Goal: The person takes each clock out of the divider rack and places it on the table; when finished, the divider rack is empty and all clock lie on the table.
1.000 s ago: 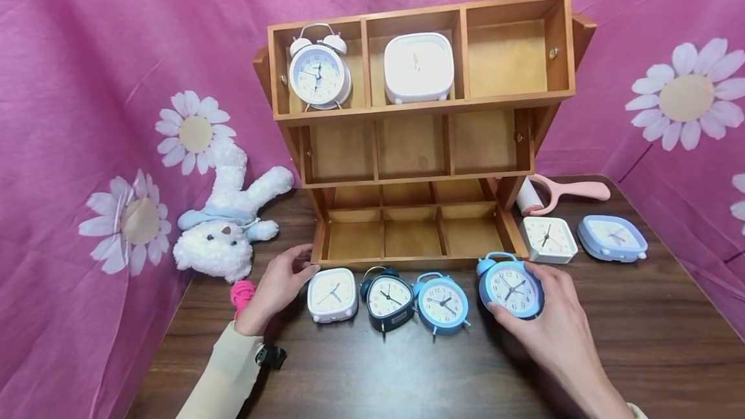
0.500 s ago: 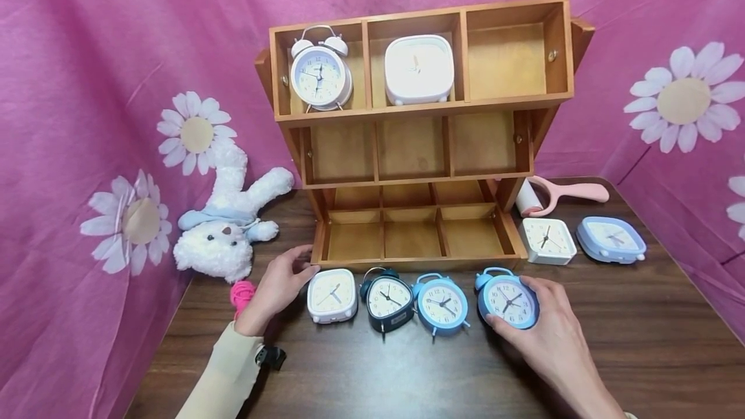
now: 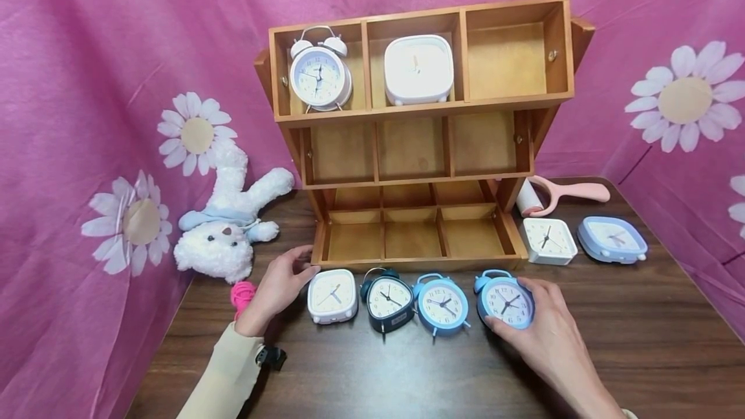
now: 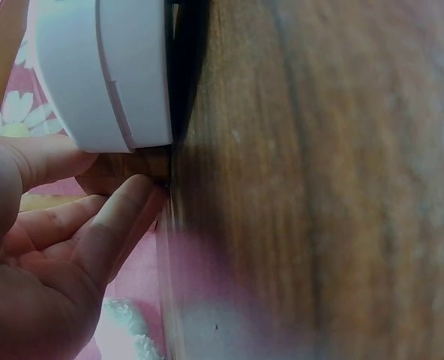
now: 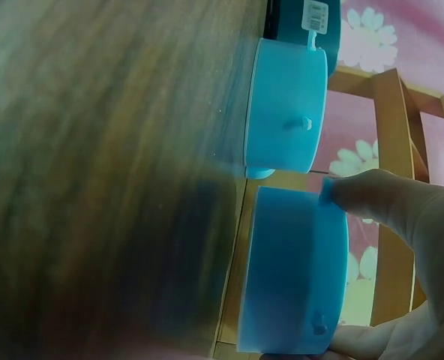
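Observation:
A round blue alarm clock lies face up at the right end of a row of clocks. My right hand grips it by its sides, the thumb at its lower edge; the right wrist view shows this clock close to the tabletop. At the front left corner of the wooden shelf, my left hand holds the wood between thumb and fingers. Along the shelf's front lie a white clock, a dark green triangular clock and a light blue clock.
On the top tier stand a white twin-bell clock and a white rounded clock. A square white clock, a blue oval clock and a pink-handled roller lie at right. A white teddy bear lies at left.
My right hand has brought the round blue clock slightly down and left, nearer the row. The left hand stays at the shelf corner.

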`<action>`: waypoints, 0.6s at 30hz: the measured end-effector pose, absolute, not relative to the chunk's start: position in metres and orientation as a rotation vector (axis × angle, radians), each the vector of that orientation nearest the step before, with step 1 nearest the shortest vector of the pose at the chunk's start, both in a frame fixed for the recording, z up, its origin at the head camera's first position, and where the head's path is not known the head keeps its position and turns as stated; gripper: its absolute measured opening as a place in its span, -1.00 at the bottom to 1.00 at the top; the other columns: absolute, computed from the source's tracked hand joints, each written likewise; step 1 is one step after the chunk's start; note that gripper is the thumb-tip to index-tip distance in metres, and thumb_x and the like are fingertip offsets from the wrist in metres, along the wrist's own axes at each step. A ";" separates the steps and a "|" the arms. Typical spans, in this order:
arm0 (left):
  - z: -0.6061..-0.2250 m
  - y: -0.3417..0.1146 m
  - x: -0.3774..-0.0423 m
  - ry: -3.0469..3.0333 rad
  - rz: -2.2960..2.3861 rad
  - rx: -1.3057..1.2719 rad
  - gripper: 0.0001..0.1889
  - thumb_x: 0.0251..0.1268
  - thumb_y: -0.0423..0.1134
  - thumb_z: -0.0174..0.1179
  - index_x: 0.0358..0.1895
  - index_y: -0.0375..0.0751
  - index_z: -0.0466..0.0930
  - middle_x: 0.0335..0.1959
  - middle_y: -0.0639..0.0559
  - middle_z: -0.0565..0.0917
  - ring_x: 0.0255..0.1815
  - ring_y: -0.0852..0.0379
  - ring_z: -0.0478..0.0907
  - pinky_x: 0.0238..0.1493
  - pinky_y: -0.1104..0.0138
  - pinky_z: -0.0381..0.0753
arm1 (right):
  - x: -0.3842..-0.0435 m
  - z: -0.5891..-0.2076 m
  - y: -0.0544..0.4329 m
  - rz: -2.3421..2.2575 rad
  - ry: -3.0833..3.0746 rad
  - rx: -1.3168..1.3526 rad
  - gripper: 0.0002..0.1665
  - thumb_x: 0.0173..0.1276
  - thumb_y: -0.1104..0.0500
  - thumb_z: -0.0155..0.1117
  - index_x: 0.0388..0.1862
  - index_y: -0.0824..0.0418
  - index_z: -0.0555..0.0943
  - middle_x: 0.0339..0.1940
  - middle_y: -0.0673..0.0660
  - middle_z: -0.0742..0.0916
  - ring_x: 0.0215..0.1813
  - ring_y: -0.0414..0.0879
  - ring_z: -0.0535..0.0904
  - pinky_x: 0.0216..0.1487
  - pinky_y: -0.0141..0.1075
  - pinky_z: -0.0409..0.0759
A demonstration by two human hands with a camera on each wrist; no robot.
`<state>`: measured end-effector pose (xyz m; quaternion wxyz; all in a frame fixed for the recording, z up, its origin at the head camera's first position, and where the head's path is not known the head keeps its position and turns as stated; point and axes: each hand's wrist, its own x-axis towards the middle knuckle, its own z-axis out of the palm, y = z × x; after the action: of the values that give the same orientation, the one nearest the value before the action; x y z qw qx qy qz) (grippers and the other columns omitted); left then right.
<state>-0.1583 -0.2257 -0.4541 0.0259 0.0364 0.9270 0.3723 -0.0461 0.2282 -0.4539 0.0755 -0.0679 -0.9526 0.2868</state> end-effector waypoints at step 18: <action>-0.454 -0.225 -0.158 2.861 1.151 0.116 -0.50 0.60 -0.24 0.39 0.48 -0.34 0.62 0.05 -0.23 0.88 0.11 -0.09 0.83 0.18 0.01 0.75 | -0.047 -0.455 0.229 0.857 -2.957 -0.185 0.22 0.16 -0.20 0.80 0.56 0.46 0.46 0.35 0.49 0.56 0.24 0.41 0.67 0.18 0.38 0.65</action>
<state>-0.1580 -0.2249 -0.4542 0.0280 0.0376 0.9267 0.3728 -0.0468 0.2293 -0.4554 0.0286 -0.0599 -0.9584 0.2777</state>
